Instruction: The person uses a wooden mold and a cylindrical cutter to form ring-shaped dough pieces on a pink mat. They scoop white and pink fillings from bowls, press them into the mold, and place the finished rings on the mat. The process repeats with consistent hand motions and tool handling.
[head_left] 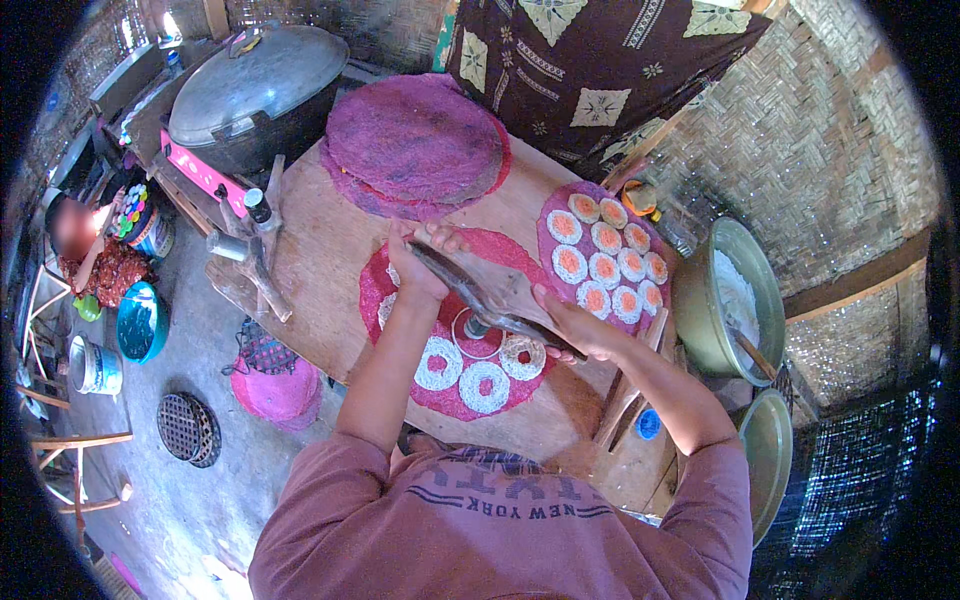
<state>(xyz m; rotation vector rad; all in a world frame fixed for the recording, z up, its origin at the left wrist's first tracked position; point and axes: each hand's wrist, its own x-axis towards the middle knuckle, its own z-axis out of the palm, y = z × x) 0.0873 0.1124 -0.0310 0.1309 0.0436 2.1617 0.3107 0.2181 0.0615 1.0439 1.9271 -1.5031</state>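
Observation:
My left hand (425,262) is wrapped round the upper left end of a dark, curved wooden bar (475,292). Gripping the same bar near its lower right end is my right hand (582,325). Below the bar, a clear ring mould (459,338) with a small cylinder at its middle rests on a round pink-red mat (425,398). White grainy rings (484,387) with open centres lie on that mat round the mould; my arms and the bar hide part of it.
The wooden table (310,250) also carries a stack of purple-pink round mats (415,140) and a mat with several white discs with orange centres (605,268). A basin of white grains (735,290) stands right. Left are a lidded pot (255,85) and a seated person (105,250).

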